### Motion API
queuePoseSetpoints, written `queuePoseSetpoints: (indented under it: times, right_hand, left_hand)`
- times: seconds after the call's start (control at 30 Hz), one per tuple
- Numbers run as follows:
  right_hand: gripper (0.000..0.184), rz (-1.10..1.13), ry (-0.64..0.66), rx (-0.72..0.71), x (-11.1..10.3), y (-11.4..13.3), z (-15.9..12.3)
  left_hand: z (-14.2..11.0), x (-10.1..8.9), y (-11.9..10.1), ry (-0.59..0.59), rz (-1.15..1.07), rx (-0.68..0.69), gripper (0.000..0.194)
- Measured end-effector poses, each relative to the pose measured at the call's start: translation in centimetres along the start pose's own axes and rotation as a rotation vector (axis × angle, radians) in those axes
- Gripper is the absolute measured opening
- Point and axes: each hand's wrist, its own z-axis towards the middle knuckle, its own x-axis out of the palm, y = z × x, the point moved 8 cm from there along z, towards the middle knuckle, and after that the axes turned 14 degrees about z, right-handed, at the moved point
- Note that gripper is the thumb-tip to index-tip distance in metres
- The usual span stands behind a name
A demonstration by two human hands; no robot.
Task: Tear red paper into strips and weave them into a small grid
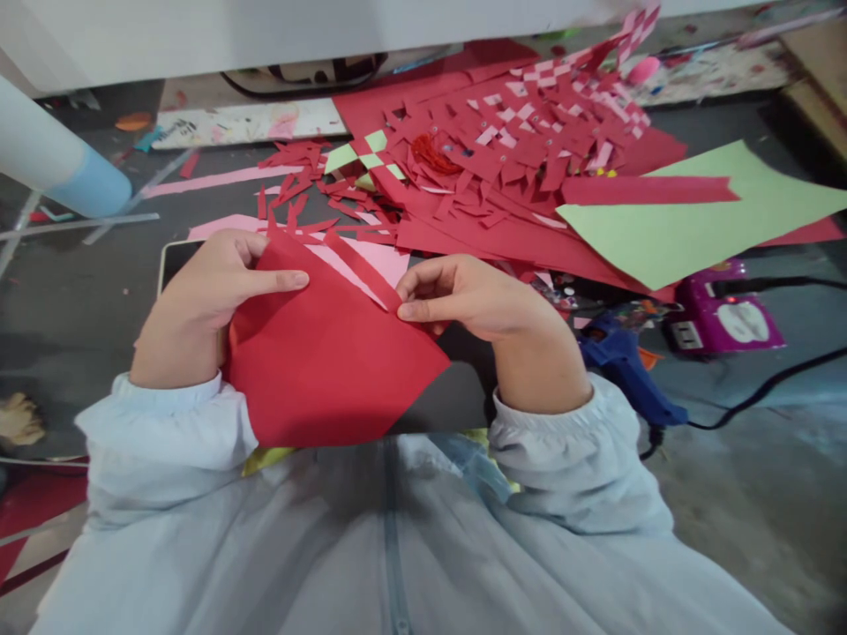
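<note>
A large sheet of red paper (331, 362) is held up in front of me at the table's near edge. My left hand (225, 287) is closed on its upper left part, the thumb lying flat on the paper. Along the sheet's slanted upper edge runs a narrow red paper strip (361, 265), with a pale gap between the two. My right hand (460, 295) pinches the strip's lower end between thumb and fingers; whether the strip is joined to the sheet there I cannot tell. Pink paper (387, 256) lies behind them.
Red paper scraps (297, 181) and folded pieces (516, 150) are heaped behind my hands. Right of them lie a light green sheet (701, 212), a blue glue gun (628, 370) and a purple power box (728, 322) with a black cord. A white-and-blue bottle (86, 176) stands at left.
</note>
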Motion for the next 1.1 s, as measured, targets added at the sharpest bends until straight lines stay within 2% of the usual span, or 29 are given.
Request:
queuePoseSetpoints:
  times: [0.2,0.47,0.7,1.1]
  right_hand:
    - [0.028,-0.020,0.046,0.023,-0.06,0.02,0.01]
    - [0.032,-0.080,-0.007,0.054,-0.80,-0.14,-0.10]
    - [0.031,-0.102,0.040,0.027,-0.50,0.38,-0.23]
    - [0.032,-0.132,0.018,0.062,-0.93,0.15,-0.39]
  left_hand:
    - [0.00,0.15,-0.01,0.002,-0.015,0.012,0.021]
    - [0.06,-0.02,-0.32,-0.006,0.001,0.047,0.024]
    - [0.01,-0.11,-0.15,-0.006,0.026,0.010,0.022]
    - [0.07,-0.12,-0.41,-0.011,0.008,0.030,0.025]
